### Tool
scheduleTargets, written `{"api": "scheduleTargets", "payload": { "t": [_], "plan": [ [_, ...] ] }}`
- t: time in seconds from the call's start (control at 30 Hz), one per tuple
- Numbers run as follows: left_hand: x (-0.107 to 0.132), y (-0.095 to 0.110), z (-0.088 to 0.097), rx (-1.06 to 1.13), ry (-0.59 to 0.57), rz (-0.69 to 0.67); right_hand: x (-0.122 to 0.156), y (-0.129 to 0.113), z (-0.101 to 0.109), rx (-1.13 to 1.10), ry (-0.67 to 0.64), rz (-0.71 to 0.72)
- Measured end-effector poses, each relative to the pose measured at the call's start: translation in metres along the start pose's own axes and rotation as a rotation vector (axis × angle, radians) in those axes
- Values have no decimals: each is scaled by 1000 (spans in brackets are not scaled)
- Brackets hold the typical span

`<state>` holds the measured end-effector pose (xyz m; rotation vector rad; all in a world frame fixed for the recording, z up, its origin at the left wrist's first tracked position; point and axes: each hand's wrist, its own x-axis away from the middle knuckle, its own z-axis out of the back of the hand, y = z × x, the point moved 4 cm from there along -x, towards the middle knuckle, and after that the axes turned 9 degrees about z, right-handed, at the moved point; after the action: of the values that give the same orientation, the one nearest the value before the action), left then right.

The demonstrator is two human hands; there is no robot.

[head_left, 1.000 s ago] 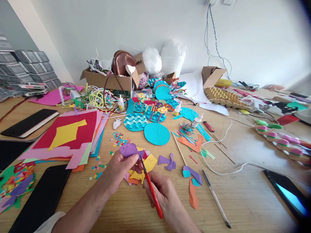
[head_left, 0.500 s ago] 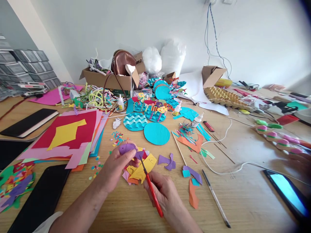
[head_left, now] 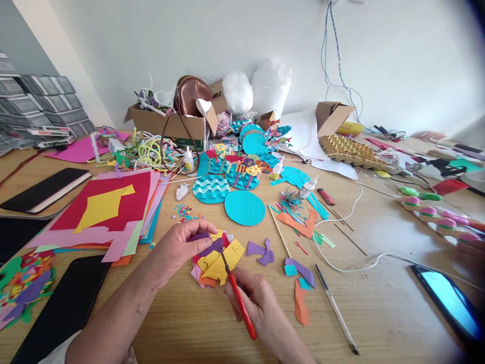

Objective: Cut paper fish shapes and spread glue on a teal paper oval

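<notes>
My left hand [head_left: 178,253] pinches a purple paper cutout [head_left: 215,246] between thumb and fingers, which hide part of it. My right hand [head_left: 255,296] is wrapped round red-handled scissors [head_left: 241,306], their dark blades reaching up to the purple cutout's edge. How far apart the blades are is hard to make out. Beneath both hands lies a small pile of yellow paper pieces [head_left: 233,255] with drawn lines, mixed with pink and orange ones. A purple scrap [head_left: 262,252] lies just right of the pile.
Left are stacked coloured sheets [head_left: 138,202] and a black phone [head_left: 71,298]. Ahead lie turquoise ovals [head_left: 244,208] and glue bottles [head_left: 307,188]. To the right are a pen [head_left: 335,308], a white cable [head_left: 343,271], a lit phone [head_left: 447,298] and another person's hand [head_left: 472,253].
My left hand has turned over the purple cutout, and its fingers now cover more of it. My right hand and the scissors have hardly moved.
</notes>
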<state>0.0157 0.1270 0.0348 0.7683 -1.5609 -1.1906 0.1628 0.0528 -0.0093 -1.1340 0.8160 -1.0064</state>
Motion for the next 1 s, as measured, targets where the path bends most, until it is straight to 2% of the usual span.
{"api": "scheduleTargets", "payload": {
  "t": [0.2,0.67,1.0],
  "plan": [
    [2,-3,-6,0,-76,56,2,1,0,-109,11,-45],
    [3,-4,-18,-77,-74,24,-1,3,-7,-406,34,-151],
    [0,-7,-24,-122,-87,1,0,7,-8,-451,35,-147]
  ]
}}
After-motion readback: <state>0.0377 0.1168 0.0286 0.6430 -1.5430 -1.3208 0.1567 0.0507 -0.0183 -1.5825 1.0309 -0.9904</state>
